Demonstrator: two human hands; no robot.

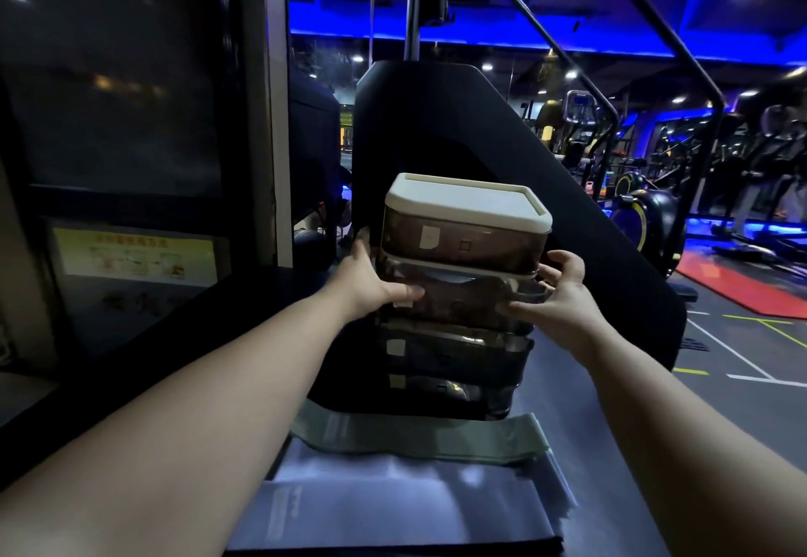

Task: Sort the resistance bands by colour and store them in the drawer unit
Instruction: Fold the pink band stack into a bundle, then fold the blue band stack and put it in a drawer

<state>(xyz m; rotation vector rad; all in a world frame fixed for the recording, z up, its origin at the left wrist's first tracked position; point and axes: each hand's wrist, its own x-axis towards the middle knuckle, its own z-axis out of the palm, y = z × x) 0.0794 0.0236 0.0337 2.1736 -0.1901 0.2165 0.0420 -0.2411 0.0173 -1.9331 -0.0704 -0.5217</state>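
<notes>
- Blue-lit gym hall with dark machines fills the background; we stand at a dark surface where the drawer unit (465,246) rests.
- That unit is a stack of smoky see-through drawers under a white lid (467,202).
- Our left hand (371,281) grips the left side of the second drawer (463,294), thumb on its front.
- Our right hand (563,299) grips the same drawer's right side, thumb also on the front.
- Just before the unit lies a green band (419,436), flat, its far edge touching the unit's base.
- Nearer to us than the green one lie pale grey bands (393,508), overlapped.
- Directly behind the unit rises a black panel (436,119).
- Left of the unit stands a dark cabinet (131,119) with a yellow notice (135,257).
- Far right of the unit are an exercise bike (642,202) and a red mat (742,281).
</notes>
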